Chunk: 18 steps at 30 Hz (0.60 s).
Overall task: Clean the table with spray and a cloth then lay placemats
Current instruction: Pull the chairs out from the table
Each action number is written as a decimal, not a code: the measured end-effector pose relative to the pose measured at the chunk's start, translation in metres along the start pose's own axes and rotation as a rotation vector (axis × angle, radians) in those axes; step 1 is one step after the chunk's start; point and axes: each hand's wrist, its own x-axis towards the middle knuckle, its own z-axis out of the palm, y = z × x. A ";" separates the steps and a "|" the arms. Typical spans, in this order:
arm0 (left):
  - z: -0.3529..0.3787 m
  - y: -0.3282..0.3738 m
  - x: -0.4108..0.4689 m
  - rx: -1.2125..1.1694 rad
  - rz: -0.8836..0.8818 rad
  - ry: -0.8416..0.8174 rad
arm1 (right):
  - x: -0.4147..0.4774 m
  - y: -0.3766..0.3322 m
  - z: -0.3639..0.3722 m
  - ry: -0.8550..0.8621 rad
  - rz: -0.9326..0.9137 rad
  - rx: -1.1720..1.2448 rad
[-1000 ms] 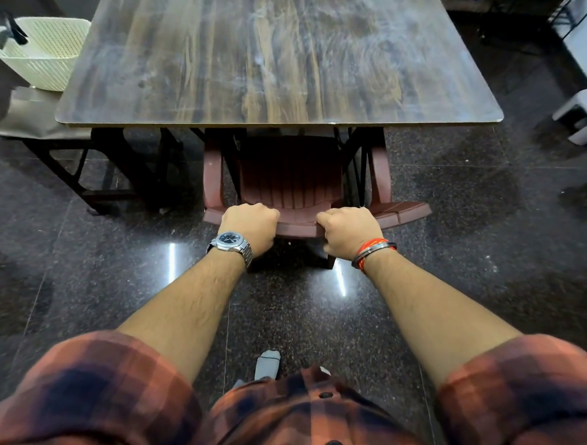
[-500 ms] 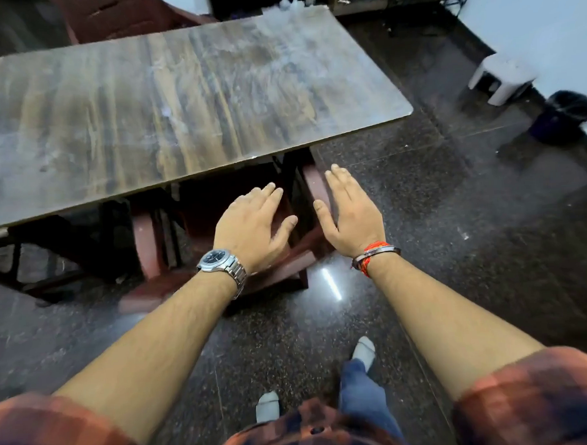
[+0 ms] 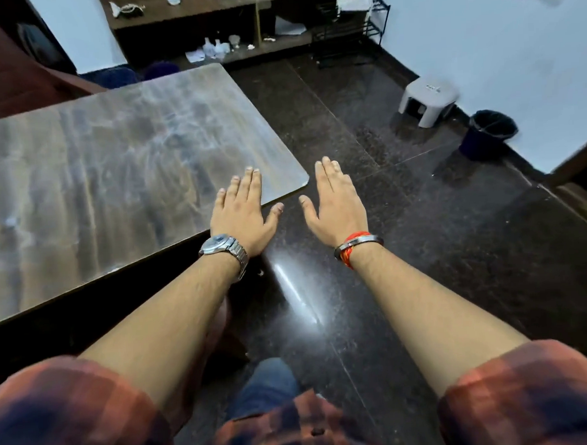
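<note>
Both my hands are stretched out in front of me, palms down and empty, fingers straight and lying close together with the thumbs splayed toward each other. My left hand (image 3: 240,215), with a silver metal wristwatch (image 3: 223,247) at the wrist, hovers over the near right corner of the rectangular wood-grain laminate table (image 3: 115,169), fingertips above its edge; I cannot tell whether the palm touches the surface. The tabletop spreads away to the left of that hand, streaked with pale, cloudy smears. My right hand (image 3: 336,205), wearing a red thread and a metal bangle (image 3: 357,243), hangs just beside the left one, past the table's rounded corner and over the dark speckled stone floor (image 3: 421,250). Well ahead and to the right of my right hand a small white plastic stool (image 3: 428,98) stands against the pale wall, with a dark round waste bin (image 3: 488,134) near it. Far beyond my fingertips runs a dark low shelf (image 3: 209,10) holding blurred small white items. My rolled red-and-black plaid sleeves (image 3: 525,397) fill the bottom corners.
</note>
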 end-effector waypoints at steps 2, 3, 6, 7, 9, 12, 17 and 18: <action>0.009 0.012 0.040 -0.002 -0.021 -0.013 | 0.035 0.024 0.004 -0.028 -0.011 0.004; 0.013 0.015 0.059 0.005 -0.028 -0.016 | 0.051 0.034 0.008 -0.038 -0.027 0.002; 0.025 0.016 0.137 0.002 -0.084 -0.014 | 0.124 0.063 0.025 -0.068 -0.078 0.000; 0.031 0.016 0.163 -0.003 -0.099 -0.008 | 0.148 0.072 0.032 -0.076 -0.094 -0.005; 0.040 0.015 0.211 -0.012 -0.125 0.000 | 0.194 0.087 0.045 -0.086 -0.109 -0.017; 0.043 0.011 0.275 -0.041 -0.201 -0.010 | 0.262 0.103 0.058 -0.137 -0.130 -0.027; 0.041 0.002 0.368 -0.047 -0.272 0.002 | 0.367 0.118 0.080 -0.173 -0.182 0.006; 0.041 0.001 0.380 -0.050 -0.286 0.004 | 0.381 0.120 0.085 -0.185 -0.192 0.016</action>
